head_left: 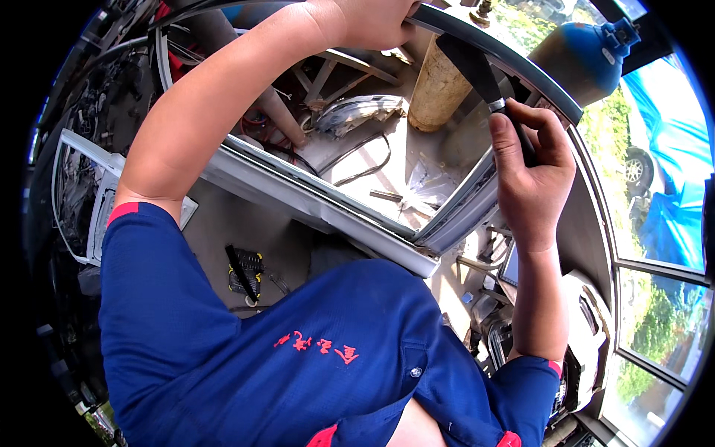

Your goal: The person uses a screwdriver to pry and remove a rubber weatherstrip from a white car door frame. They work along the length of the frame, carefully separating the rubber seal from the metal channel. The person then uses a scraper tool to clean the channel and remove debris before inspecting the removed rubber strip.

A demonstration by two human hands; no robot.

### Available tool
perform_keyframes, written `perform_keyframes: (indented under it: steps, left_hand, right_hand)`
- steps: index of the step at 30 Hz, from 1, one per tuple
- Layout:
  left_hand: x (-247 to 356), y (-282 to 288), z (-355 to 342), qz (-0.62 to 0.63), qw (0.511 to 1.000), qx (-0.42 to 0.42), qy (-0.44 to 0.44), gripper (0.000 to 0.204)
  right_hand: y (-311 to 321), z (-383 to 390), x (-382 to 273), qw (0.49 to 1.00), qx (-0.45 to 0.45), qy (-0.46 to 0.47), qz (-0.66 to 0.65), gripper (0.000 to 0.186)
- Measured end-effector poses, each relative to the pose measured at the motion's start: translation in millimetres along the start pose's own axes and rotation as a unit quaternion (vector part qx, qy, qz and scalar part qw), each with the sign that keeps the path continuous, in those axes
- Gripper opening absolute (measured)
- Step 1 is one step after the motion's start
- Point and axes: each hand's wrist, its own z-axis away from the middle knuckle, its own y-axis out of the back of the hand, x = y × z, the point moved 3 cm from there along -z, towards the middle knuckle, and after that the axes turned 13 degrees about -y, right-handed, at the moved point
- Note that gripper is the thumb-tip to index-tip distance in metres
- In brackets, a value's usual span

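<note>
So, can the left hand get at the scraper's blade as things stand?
Probably yes: the left hand is a little left of the blade, nothing visible stands between them, and the right hand holds the handle, leaving the blade uncovered.

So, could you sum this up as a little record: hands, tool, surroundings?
Left hand: beside a dark curved strip; fingers partly out of picture, grip unclear
Right hand: gripping a scraper by its handle
Blade: black, near the strip; contact unclear
Below the hands: pale frame
Upper right: blue cylinder
</note>
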Motion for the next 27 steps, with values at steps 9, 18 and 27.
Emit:
perform_keyframes:
  steps: [9, 18, 27]
  left_hand:
    - [-3, -2, -2, -0.028, 1.000, -0.007, -0.009, 0.017]
    - [-1, 5, -1, -0.040, 0.996, -0.032, 0.073, 0.014]
    - [8, 13, 6, -0.003, 0.999, 0.006, 0.045, 0.016]
  right_hand:
    - [3, -9, -3, 0.997, -0.071, -0.035, 0.021, 0.027]
    - [27, -5, 10, 0.985, -0.172, 0.007, 0.010, 0.043]
    - [45, -3, 14, 0.977, -0.205, -0.062, 0.027, 0.051]
